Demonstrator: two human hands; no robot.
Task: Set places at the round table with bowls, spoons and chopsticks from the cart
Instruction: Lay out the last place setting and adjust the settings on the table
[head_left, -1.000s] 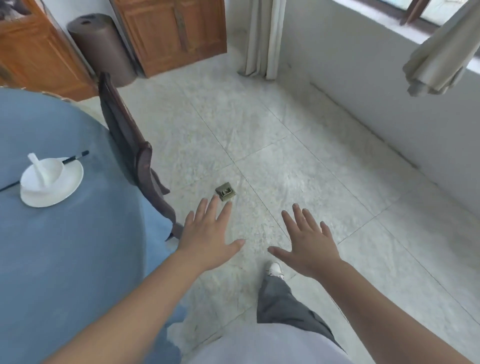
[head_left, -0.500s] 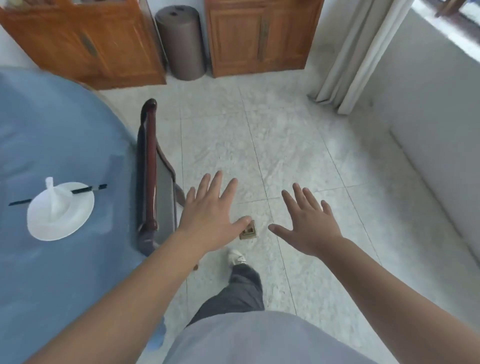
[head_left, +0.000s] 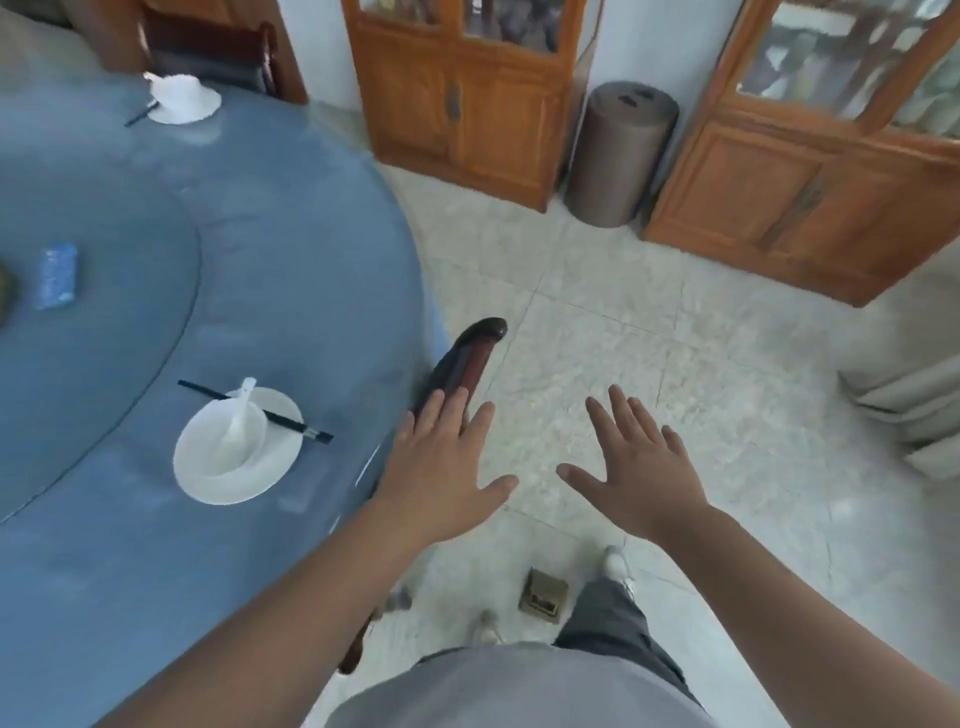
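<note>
While you stand beside the round table (head_left: 156, 545), your left hand (head_left: 441, 467) and right hand (head_left: 631, 470) both float palm-down with fingers straight and spread, holding nothing. Your left hand hangs over the curved, glossy dark wooden top of a chair (head_left: 465, 358) pushed against the table's edge; you cannot tell whether the fingertips touch it. Your right hand hovers over the pale, mottled stone floor tiles (head_left: 701, 364). On the smooth blue tablecloth near you sits a finished place: a white bowl (head_left: 236, 434) on a round white plate (head_left: 244, 480), a white spoon (head_left: 239, 410) standing in the bowl, and thin black chopsticks (head_left: 306, 428) lying across the plate's far rim. A second white setting (head_left: 182, 98) lies at the far edge. Carved orange-brown wooden cabinets (head_left: 467, 104) flank a grey cylindrical bin (head_left: 618, 156). A small square brass fitting (head_left: 543, 595) is set in the floor by your feet.
</note>
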